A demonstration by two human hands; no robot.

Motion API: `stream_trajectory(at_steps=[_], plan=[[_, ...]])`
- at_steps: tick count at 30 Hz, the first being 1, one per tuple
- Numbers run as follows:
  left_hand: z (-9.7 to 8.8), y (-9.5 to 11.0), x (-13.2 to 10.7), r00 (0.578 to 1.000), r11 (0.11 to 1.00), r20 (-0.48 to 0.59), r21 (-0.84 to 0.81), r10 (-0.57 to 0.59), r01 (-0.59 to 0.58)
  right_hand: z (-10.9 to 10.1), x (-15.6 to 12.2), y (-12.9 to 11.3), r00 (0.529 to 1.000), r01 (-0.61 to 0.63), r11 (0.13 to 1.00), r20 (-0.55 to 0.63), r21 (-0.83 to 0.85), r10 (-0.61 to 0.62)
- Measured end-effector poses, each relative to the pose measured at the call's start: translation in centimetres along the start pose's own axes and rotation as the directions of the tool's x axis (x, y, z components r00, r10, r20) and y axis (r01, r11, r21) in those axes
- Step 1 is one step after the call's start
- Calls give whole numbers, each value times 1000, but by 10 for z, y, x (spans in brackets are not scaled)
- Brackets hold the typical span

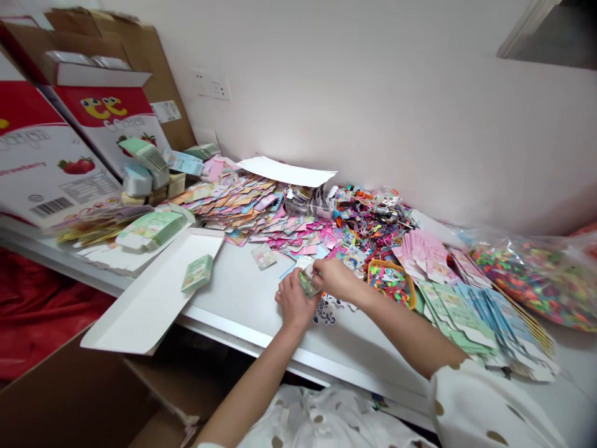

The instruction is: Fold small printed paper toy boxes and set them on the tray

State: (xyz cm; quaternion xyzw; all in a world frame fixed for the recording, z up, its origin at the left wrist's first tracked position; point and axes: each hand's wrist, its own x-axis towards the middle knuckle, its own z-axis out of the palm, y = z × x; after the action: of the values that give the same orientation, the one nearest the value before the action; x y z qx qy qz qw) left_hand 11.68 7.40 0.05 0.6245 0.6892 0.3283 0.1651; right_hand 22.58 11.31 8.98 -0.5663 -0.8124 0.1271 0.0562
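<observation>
My left hand (293, 300) and my right hand (333, 278) meet over the white table top (242, 298), both pinching a small mint-green paper box (308, 283). Part of that box is hidden by my fingers. A matching small box (197, 272) lies to the left, inside a shallow white card tray (152, 292). A little above my hands, a small printed card (263, 256) lies flat on the table. Colourful sticker sheets (237, 202) are heaped just beyond my fingers.
An orange basket of colourful pieces (392, 285) sits right of my hands, beside stacks of flat printed box blanks (459, 317). A clear bag of colourful pieces (536, 283) lies far right. Red-and-white strawberry cartons (60, 149) lean at left. Open cardboard (60, 398) sits below the table edge.
</observation>
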Motion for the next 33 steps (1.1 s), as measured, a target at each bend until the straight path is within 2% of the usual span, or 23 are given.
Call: stream_trajectory(at_steps=[3, 6, 8, 11, 15, 20, 22, 24, 26, 29, 33], plan=[[-3, -7, -7, 1000, 1000, -23, 17, -11, 11, 15, -3, -15, 998, 55, 990, 49, -129, -49], [-7, -16, -10, 997, 997, -21, 9, -75, 76, 19, -4, -20, 985, 154, 987, 90, -37, -150], [-9, -21, -11, 992, 993, -32, -14, -121, 121, 21, -5, -22, 983, 173, 985, 57, 16, -174], [-9, -30, -12, 985, 987, -73, -54, -157, 153, 28, -5, -27, 991, 131, 991, 30, -38, -130], [-4, -37, -13, 983, 987, -120, -103, -139, 127, 37, -6, -33, 999, 44, 996, 15, -82, -43], [1, -39, -13, 973, 974, -125, -145, -194, 176, 43, -7, -31, 982, 26, 1000, -186, -12, -27], [1, -38, -14, 971, 971, -124, -146, -206, 187, 44, -7, -27, 944, 26, 997, -331, 75, 0], [0, -38, -14, 970, 973, -129, -138, -204, 186, 42, -8, -22, 878, 43, 981, -476, 190, 54], [0, -37, -14, 970, 975, -138, -126, -199, 182, 39, -10, -18, 841, 96, 963, -538, 253, 57], [1, -35, -14, 970, 976, -143, -122, -195, 179, 37, -14, -16, 877, 176, 951, -480, 253, -35], [5, -35, -13, 969, 982, -182, -122, -166, 145, 47, -19, -19, 938, 184, 962, -328, 202, -111]])
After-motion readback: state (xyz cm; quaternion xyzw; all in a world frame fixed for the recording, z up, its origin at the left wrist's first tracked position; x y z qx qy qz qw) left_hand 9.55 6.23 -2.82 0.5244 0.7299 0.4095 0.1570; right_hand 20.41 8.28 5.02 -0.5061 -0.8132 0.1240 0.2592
